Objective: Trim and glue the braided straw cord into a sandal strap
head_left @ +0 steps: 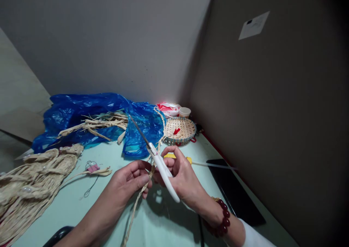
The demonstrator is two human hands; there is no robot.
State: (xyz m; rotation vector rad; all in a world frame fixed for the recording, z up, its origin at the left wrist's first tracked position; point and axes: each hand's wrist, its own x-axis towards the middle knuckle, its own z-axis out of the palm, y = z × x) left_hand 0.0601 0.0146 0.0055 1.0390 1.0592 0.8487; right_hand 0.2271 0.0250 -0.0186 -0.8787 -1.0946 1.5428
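Observation:
My right hand [183, 178] is closed around white-handled scissors [163, 168], whose dark blades point up and left over a blue bag. My left hand [131, 181] pinches a thin braided straw cord [136, 203] just left of the scissor handle. The cord runs down toward the table's near edge and up past the scissors toward a small basket. A dark red bead bracelet [220, 218] circles my right wrist.
A blue plastic bag [81, 116] holding dried straw strips lies at the back. A woven straw piece [29, 185] spreads at left, a pink binder clip [93, 167] beside it. At the corner are a small woven basket [180, 130], a cup [184, 112] and a dark phone [231, 188] by the wall.

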